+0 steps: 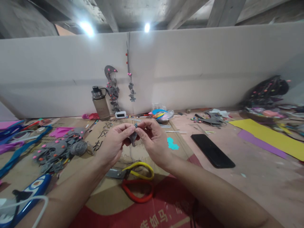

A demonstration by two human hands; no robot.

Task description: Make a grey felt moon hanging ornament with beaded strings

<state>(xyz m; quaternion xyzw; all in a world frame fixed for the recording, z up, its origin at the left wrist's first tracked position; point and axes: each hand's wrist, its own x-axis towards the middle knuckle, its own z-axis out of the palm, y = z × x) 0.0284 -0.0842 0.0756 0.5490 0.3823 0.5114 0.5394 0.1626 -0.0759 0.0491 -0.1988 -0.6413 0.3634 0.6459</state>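
Note:
Above the cardboard, my left hand (pixel 118 139) and my right hand (pixel 152 139) meet, each with thumb and fingers pinched together. Between them they hold a small grey felt piece (pixel 133 138), its pointed lower end hanging down; the fingers hide much of it. A thin grey thread runs down from it to the cardboard. Just below my hands lie scissors (pixel 142 200) with one yellow and one red handle loop, blades toward the left. A ball of grey yarn (pixel 79 148) and grey felt pieces with pink and orange pompoms (pixel 55 150) lie left of my left hand.
Flattened cardboard (pixel 104 198) covers the middle of the table. A black phone (pixel 212 151) lies at right, near yellow sheets (pixel 268 133). A bottle (pixel 101 103) stands by the white partition (pixel 190 63). A blue-handled tool (pixel 35 196) is at lower left.

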